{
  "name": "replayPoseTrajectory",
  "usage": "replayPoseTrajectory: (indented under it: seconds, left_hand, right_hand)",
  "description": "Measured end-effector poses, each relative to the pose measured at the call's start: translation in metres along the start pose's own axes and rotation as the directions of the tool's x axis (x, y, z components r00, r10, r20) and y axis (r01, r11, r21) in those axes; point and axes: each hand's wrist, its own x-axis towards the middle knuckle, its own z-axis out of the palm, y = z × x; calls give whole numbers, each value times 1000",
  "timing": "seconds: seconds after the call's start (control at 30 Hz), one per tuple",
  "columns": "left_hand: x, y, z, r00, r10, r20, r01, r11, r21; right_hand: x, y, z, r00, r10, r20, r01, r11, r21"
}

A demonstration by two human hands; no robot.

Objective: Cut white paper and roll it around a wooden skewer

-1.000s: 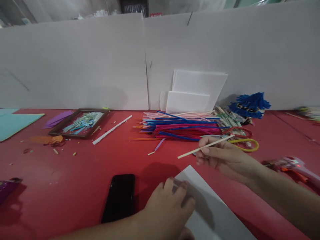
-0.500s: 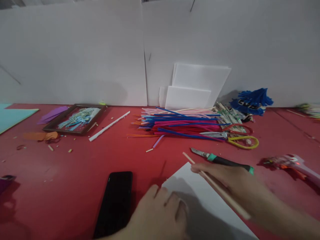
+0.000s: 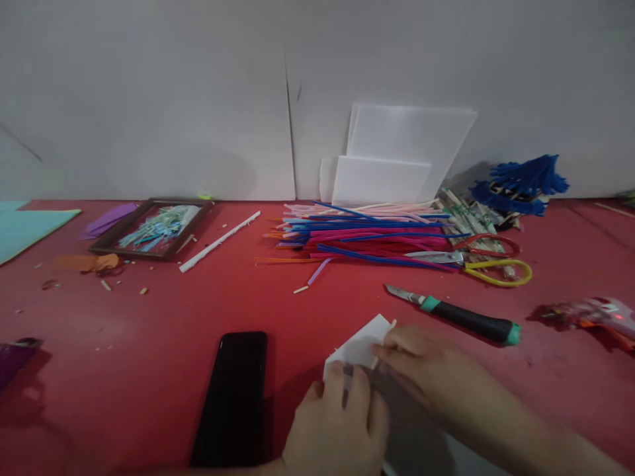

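Both hands' grip [image 3: 391,370] pressing white sheet [image 3: 364,340] w/ stick.

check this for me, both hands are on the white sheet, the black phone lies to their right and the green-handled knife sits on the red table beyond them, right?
One thing is off: in the head view the black phone lies to the left of the hands, not the right. The rest stands: the left hand and right hand are on the white sheet, and the green-handled knife sits on the red table beyond them.
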Motion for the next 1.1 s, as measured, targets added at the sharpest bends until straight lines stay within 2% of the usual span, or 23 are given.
replayPoseTrajectory:
  seconds: [0.07, 0.17, 0.27, 0.43, 0.57, 0.67, 0.77, 0.87, 1.03, 1.1]
  left_hand:
    - [-2, 4, 5, 997, -31, -75, 34, 999, 34]
    - [-2, -1, 0, 998, 53, 32, -54, 998, 40]
    - [-1, -9, -10, 997, 44, 67, -50, 994, 101]
    - [-9, -3, -14, 996, -17, 89, 2, 986, 165]
    - [-20, 12, -10, 991, -84, 107, 66, 984, 168]
    - [-22, 15, -7, 993, -92, 79, 78, 984, 162]
    - [-19, 10, -8, 998, -22, 55, 12, 984, 178]
    - [-20, 8, -8, 999, 0, 43, -8, 980, 201]
    - [-38, 29, 6, 999, 10, -45, -1, 979, 202]
    - [-44, 40, 13, 998, -22, -57, 32, 983, 183]
  right_hand:
    - [-2, 15, -2, 1000, 12, -27, -11, 1000, 23]
    - [-8, 35, 2, 997, 28, -79, -18, 991, 129]
    - [-15, 43, 11, 988, 50, -143, -20, 978, 207]
    - [-27, 24, 22, 930, 130, -343, -58, 975, 213]
    - [-37, 2, 23, 881, 201, -427, -138, 975, 175]
    - [-43, -6, 26, 866, 237, -440, -162, 966, 202]
    - [-47, -9, 32, 849, 304, -432, -216, 946, 241]
    - [-47, -11, 33, 840, 313, -443, -230, 945, 232]
    - [-42, -12, 25, 846, 270, -460, -206, 961, 183]
    - [-40, -10, 22, 850, 253, -461, -195, 966, 171]
